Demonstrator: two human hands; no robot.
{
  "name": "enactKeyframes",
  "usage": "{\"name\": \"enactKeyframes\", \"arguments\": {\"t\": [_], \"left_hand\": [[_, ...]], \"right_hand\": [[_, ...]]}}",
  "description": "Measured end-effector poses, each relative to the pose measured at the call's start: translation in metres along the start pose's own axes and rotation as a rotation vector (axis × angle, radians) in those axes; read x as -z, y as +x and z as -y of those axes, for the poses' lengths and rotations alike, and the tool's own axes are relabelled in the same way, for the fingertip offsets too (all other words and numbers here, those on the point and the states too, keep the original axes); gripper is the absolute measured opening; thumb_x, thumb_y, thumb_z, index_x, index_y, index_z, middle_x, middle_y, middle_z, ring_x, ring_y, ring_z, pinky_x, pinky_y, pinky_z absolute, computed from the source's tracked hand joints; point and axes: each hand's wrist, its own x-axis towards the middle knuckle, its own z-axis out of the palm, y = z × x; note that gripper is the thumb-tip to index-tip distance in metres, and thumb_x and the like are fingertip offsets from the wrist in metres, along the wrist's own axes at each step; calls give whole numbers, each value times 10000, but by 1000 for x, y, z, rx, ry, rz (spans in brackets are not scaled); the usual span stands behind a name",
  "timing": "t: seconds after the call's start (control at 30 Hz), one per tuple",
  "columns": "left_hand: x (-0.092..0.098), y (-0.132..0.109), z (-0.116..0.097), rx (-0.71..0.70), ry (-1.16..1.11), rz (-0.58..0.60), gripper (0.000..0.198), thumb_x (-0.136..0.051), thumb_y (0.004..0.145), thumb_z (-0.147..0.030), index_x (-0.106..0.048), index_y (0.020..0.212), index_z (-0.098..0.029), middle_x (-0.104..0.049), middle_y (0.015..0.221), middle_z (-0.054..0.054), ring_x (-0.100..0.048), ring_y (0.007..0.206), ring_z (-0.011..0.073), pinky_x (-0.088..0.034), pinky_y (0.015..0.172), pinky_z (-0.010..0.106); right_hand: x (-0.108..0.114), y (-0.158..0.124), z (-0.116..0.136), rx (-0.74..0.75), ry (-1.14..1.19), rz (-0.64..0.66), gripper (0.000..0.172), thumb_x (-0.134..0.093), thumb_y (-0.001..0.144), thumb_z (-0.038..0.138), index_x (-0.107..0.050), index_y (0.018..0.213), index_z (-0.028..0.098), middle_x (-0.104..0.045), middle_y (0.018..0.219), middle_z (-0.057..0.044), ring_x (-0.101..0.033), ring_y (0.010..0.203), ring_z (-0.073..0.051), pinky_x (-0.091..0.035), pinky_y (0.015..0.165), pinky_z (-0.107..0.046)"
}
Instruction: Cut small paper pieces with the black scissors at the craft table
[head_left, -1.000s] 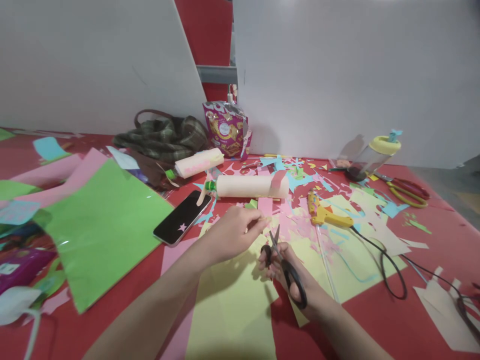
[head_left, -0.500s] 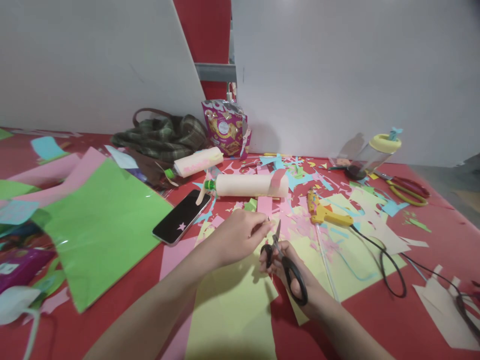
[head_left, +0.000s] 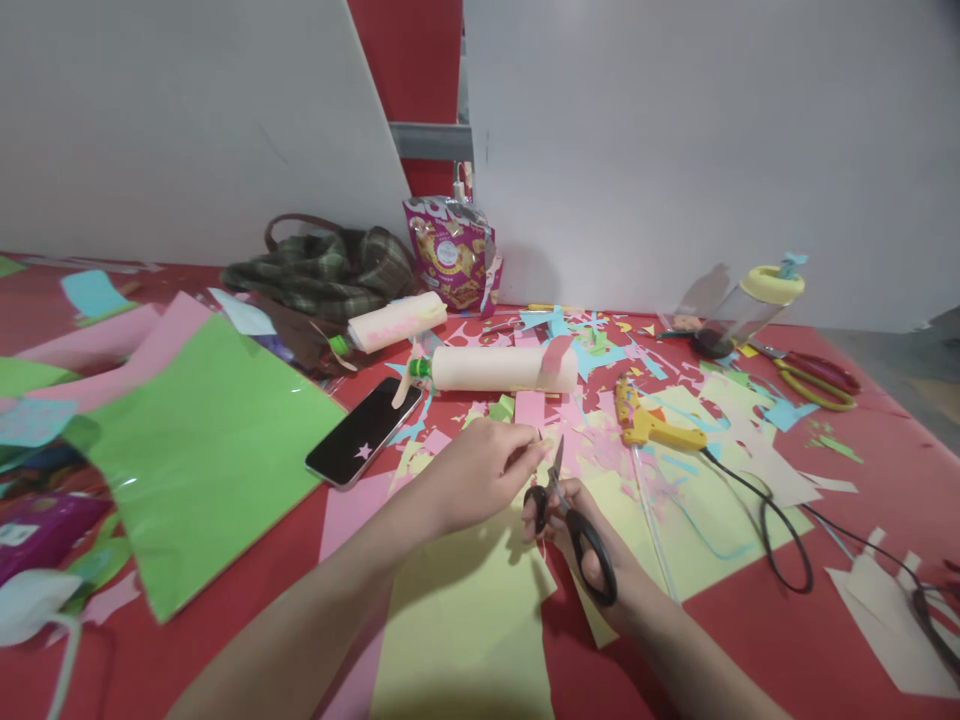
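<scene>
My right hand (head_left: 581, 530) grips black-handled scissors (head_left: 556, 470), thumb in one loop and fingers at the other. The blades point up and away and stand partly apart. Just left of the blades, my left hand (head_left: 491, 465) is closed in a pinch at the fingertips. Whatever it pinches is too small to make out. Beneath both hands lies pale yellow paper (head_left: 465, 630), partly over a pink sheet (head_left: 352, 520). Beyond them, a cream paper-wrapped bottle (head_left: 495, 370) with a green cap lies on its side.
A phone (head_left: 364, 435) with a pink paper star lies left of centre, beside a large green sheet (head_left: 210, 450). To the right are a yellow glue gun (head_left: 660, 432) with its black cord, red-and-yellow-handled scissors (head_left: 817, 380) and a clear tilted bottle (head_left: 750, 310). Paper scraps litter the red table.
My right hand and the scissors have shifted very slightly to the right. My left hand stays almost in place, still pinching.
</scene>
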Motion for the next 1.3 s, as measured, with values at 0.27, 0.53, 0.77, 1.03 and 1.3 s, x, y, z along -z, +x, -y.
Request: {"name": "enactKeyframes", "arguments": {"t": [0.27, 0.53, 0.77, 1.03, 1.3], "left_hand": [[-1, 0, -1, -2, -1, -4, 307, -291, 829, -258, -374, 553, -154, -401, 503, -34, -365, 476, 77, -227, 486, 222], [-3, 1, -2, 26, -38, -19, 318, -285, 829, -273, -320, 537, -152, -330, 477, -45, -324, 453, 66, -212, 473, 218], [-4, 0, -3, 42, -51, -24, 317, -268, 831, -282, -325, 547, -154, -340, 482, -40, -331, 457, 69, -210, 468, 218], [-3, 0, -4, 52, -63, -4, 319, -273, 831, -291, -311, 547, -153, -329, 483, -42, -326, 462, 67, -209, 471, 218], [-4, 2, -8, 73, -86, 13, 323, -279, 828, -290, -304, 538, -151, -335, 487, -42, -319, 462, 63, -218, 469, 209]], "right_hand": [[0, 0, 0, 30, -51, -10, 382, -483, 671, 549, -381, 856, 231, -480, 830, -46, -444, 700, -173, -317, 625, -290], [-1, 1, -3, 57, -47, -30, 355, -476, 689, 533, -366, 841, 232, -474, 823, -36, -442, 664, -157, -314, 606, -284], [-1, 2, -4, 76, -57, -49, 345, -476, 696, 527, -374, 835, 228, -476, 813, -33, -421, 655, -149, -304, 596, -277], [2, 0, -8, 83, -40, -36, 384, -475, 676, 554, -382, 855, 228, -486, 802, -32, -418, 663, -158, -295, 596, -281], [2, 0, -8, 89, -13, -43, 345, -455, 703, 534, -404, 848, 226, -484, 856, -45, -456, 757, -187, -306, 623, -290]]}}
